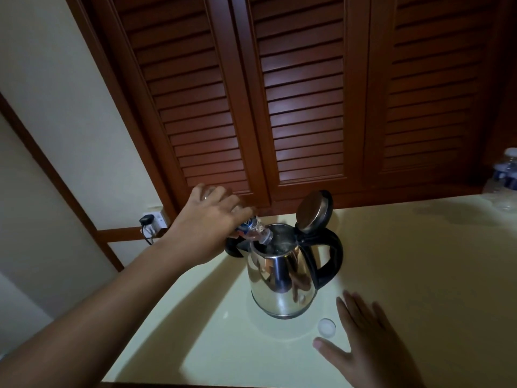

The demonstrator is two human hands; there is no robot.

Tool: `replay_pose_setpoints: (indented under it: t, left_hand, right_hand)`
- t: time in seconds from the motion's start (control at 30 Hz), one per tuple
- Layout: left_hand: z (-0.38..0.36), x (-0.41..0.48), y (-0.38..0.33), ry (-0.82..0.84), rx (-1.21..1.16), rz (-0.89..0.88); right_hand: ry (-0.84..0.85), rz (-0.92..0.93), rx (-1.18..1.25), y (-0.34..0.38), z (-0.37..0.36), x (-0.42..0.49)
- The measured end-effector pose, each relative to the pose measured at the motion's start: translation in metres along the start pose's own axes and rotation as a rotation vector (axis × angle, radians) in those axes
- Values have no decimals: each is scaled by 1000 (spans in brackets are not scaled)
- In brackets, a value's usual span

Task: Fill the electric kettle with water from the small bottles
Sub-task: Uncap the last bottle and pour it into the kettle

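Observation:
A shiny steel electric kettle (279, 278) with a black handle stands on the pale counter (405, 261), its lid (313, 211) swung up and open. My left hand (207, 219) grips a small clear water bottle (253, 229), tipped so that its neck points down into the kettle's mouth. Most of the bottle's body is hidden behind my fingers. My right hand (372, 340) rests flat on the counter in front of the kettle, fingers spread, holding nothing. A white bottle cap (326, 327) lies just left of it.
More small water bottles (505, 180) stand at the counter's far right edge. Brown louvred doors (293, 107) rise behind the counter. A wall socket with a black plug (148, 221) sits at the left. The kettle's black base (233, 249) peeks out behind my left hand.

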State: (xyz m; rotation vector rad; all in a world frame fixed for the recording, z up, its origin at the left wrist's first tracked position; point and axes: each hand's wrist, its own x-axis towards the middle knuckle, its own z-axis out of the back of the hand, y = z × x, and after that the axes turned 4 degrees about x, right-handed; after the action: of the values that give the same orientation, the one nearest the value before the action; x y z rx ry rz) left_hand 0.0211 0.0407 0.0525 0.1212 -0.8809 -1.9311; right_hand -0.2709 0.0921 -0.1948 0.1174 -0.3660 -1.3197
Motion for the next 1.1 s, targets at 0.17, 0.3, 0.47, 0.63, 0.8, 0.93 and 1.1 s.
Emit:
replay_pose_setpoints:
  t: [0.17,0.3,0.47,0.63,0.8,0.93,1.1]
  left_hand:
    - [-5,2,0,-16,17,-30]
    - [-7,4,-1,-27,7,-47]
    - [-2,5,-3,-30,13,-28]
    - [0,6,-4,-34,22,-28]
    - [2,7,-5,-61,24,-41]
    - [0,6,-7,-81,22,-56]
    - [-1,5,-11,-74,19,-62]
  right_hand:
    - [-30,35,41,0,1,0]
    - [11,23,72,2,4,-1]
    - [13,38,132,5,10,-2]
    - [6,69,199,6,19,-3]
    - [4,67,201,7,19,-3]
    - [-13,70,196,7,18,-5]
    - [-23,82,195,4,14,-6]
